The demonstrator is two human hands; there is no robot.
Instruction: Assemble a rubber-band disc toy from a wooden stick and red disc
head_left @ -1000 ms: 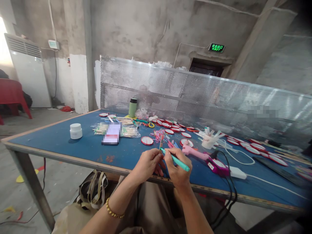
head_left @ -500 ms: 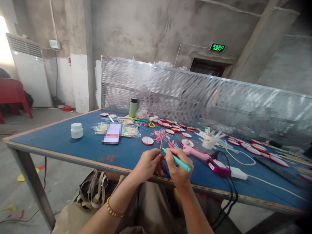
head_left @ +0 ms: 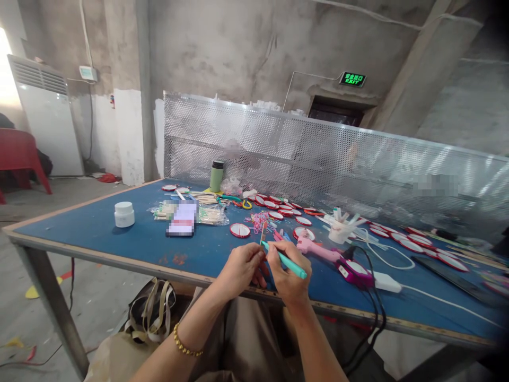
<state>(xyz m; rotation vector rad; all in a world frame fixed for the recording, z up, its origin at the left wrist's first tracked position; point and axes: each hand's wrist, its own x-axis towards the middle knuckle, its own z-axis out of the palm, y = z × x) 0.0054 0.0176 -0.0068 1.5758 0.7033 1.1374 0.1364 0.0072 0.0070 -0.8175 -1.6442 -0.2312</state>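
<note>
My right hand (head_left: 289, 276) is closed round a teal marker (head_left: 293, 265), its tip pointing left toward my left fingers. My left hand (head_left: 243, 266), wearing a gold bead bracelet (head_left: 182, 344), pinches a thin wooden stick (head_left: 263, 233) that stands up from the fingertips and has a reddish-brown part. The marker tip meets or nearly meets the stick; I cannot tell which. Both hands are at the table's front edge. Just beyond them lie a round red-rimmed disc (head_left: 239, 230) and a pile of pink and coloured strips (head_left: 261, 220).
On the blue table (head_left: 139, 249) are a white jar (head_left: 124, 215), a blurred phone (head_left: 182, 218), bagged sticks (head_left: 214, 214) and a green bottle (head_left: 216, 177). To the right are a pink glue gun (head_left: 318, 248), a white cup of sticks (head_left: 340, 231), cables and several red-rimmed discs (head_left: 411, 243).
The marker and my right hand have shifted slightly left. My left hand keeps its place on the stick. The whole view has moved a little.
</note>
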